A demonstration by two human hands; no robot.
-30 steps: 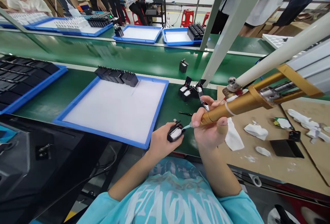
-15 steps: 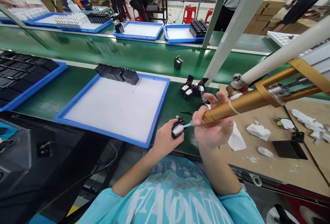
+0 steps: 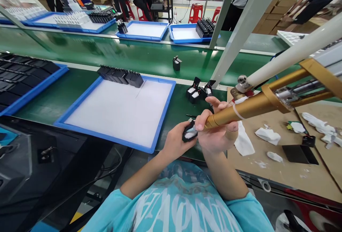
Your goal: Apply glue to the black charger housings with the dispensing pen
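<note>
My left hand [image 3: 175, 142] is closed around a small black open case [image 3: 189, 134] with a white inside, held over the near edge of the green bench. My right hand [image 3: 217, 132] grips the front of a long gold dispensing gun [image 3: 248, 106], whose pale tip touches the inside of that case. Two or three similar open black cases [image 3: 197, 92] lie on the bench just beyond my hands.
A blue tray with a white liner [image 3: 114, 112] lies to the left, a row of black cases [image 3: 120, 75] at its far edge. One case [image 3: 176, 63] stands on the green conveyor. A cardboard sheet [image 3: 283, 153] with white wipes lies right. Other people work behind.
My hands have drawn together and shifted slightly right; the case now sits closer under my right hand. The lone case on the conveyor has moved left.
</note>
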